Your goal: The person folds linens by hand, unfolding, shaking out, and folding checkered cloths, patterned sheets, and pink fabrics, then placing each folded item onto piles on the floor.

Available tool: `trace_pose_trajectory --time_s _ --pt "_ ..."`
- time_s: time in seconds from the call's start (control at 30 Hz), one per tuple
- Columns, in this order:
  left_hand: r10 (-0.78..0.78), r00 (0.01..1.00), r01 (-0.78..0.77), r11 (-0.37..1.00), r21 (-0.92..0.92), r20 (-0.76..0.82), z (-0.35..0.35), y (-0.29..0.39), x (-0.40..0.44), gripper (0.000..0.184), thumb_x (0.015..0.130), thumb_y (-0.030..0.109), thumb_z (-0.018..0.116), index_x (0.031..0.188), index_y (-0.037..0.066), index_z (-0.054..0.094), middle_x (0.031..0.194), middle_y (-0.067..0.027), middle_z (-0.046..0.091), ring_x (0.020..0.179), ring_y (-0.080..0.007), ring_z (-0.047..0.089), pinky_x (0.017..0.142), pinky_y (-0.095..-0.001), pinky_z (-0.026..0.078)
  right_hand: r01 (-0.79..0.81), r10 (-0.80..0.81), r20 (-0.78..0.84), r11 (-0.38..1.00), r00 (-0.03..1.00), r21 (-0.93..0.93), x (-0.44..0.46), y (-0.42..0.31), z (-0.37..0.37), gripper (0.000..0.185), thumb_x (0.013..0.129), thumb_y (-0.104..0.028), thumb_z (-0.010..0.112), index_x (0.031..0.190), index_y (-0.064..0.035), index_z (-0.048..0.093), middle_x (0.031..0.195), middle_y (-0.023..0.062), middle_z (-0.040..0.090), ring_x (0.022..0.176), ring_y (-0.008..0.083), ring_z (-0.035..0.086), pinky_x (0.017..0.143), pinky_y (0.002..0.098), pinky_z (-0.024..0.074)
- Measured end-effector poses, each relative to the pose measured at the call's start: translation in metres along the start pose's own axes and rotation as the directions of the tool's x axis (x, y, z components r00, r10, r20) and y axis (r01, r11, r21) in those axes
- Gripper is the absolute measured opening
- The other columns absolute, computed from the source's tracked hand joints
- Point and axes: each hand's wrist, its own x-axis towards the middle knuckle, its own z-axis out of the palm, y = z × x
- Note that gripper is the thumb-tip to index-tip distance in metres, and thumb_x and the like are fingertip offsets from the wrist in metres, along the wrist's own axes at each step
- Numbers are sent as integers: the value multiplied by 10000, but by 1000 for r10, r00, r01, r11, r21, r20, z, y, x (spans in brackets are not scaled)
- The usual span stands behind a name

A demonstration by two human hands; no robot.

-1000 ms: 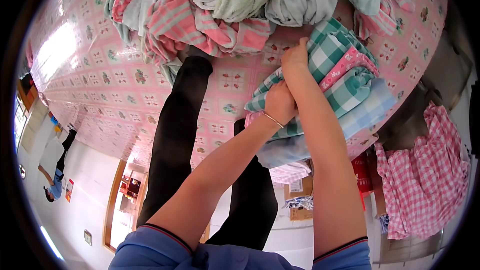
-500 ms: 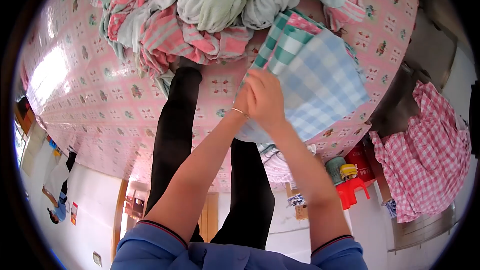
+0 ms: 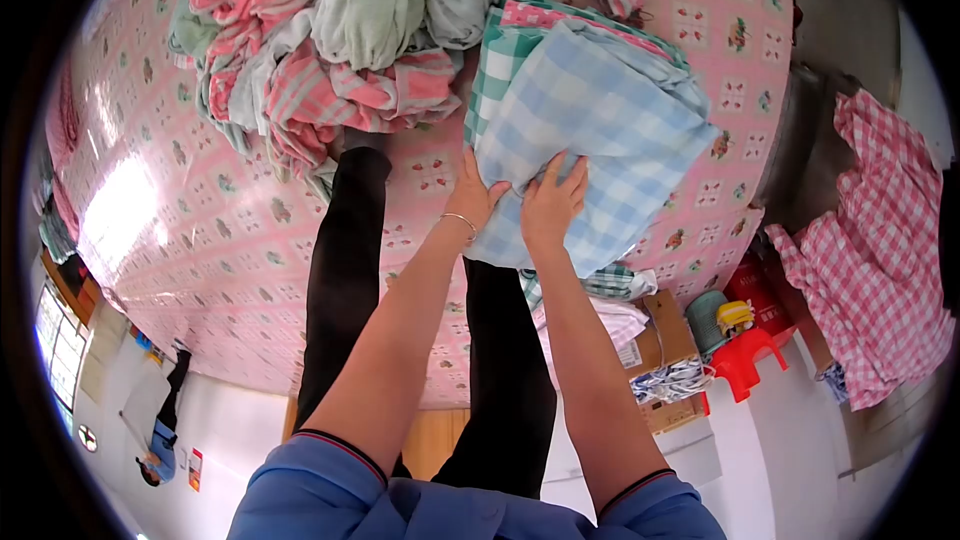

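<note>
A light blue and white checked cloth lies on top of a stack of folded cloths, with a green checked cloth and a strip of pink cloth showing beneath it. My left hand rests at the stack's left edge, its thumb apart from the fingers and touching the blue cloth. On top of the blue cloth, my right hand lies with its fingers spread. Neither hand is closed round anything that I can see.
Crumpled pink striped cloths and pale green ones are heaped beyond my hands on the pink patterned table cover. A red stool, a cardboard box and a pink checked cloth are at right. Another person is far left.
My hands were together over the left part of the blue cloth. Now they are apart, with the right hand flat on the cloth, which lies more spread over the stack. The view has shifted.
</note>
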Motion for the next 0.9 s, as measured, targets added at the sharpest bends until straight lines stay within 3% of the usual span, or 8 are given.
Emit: trace_pose_trajectory --time_s 0.13,0.3,0.4,0.53,0.63,0.77,0.83,0.9 --pt "147 989 -145 979 141 -8 -19 33 -23 813 686 385 627 1228 -51 206 1196 -277 321 1054 -403 394 821 -402 387 173 -118 -181 927 976 333 -1 56 -15 571 718 -133 544 1224 14 325 1237 250 330 1171 355 299 950 426 244" --pt "63 998 -63 959 275 8 -25 63 -47 525 726 375 584 1023 -36 449 908 -251 532 837 -395 524 725 -424 425 -373 427 -197 891 883 259 13 170 -30 582 696 -254 614 1112 84 385 1096 236 439 1039 359 401 927 397 294" --pt "235 971 -230 968 99 -51 -17 58 -74 397 768 368 527 916 0 511 807 -224 573 781 -387 547 693 -432 433 -358 372 43 849 927 388 18 173 -29 599 700 -262 607 1125 88 371 1087 237 443 1043 357 400 921 397 300" --pt "-105 991 75 947 313 80 -35 48 -84 329 770 286 519 938 3 506 885 -224 569 829 -374 546 728 -422 432 -194 187 53 920 981 342 -25 165 -60 677 715 -235 591 1252 28 274 1254 229 325 1165 353 303 975 383 238" --pt "-99 973 -8 888 460 209 -60 66 -115 325 747 240 525 962 -4 512 942 -223 553 889 -358 530 770 -418 420 -236 226 72 890 971 391 -81 158 -94 664 714 -160 589 1254 40 258 1267 229 302 1169 351 293 976 391 230" --pt "-85 947 -75 878 473 308 -99 79 -169 307 751 212 480 982 15 527 1000 -212 537 955 -337 507 808 -409 402 -316 139 419 864 897 391 -173 157 -109 421 701 -189 590 1034 43 479 974 208 545 923 333 513 816 372 392" --pt "-84 931 -108 867 487 356 -135 112 -210 307 764 217 454 990 24 531 1024 -205 534 966 -330 507 816 -409 399 37 -82 62 848 995 528 -228 155 -128 267 595 -83 562 850 -7 546 725 152 556 692 331 531 660 384 417" --pt "-129 929 -76 852 518 348 -172 138 -257 309 772 221 446 999 28 528 1025 -198 537 966 -325 510 816 -409 401 84 -105 59 953 993 292 -271 161 -139 231 584 -56 531 808 -4 551 735 163 559 713 328 534 666 387 417"
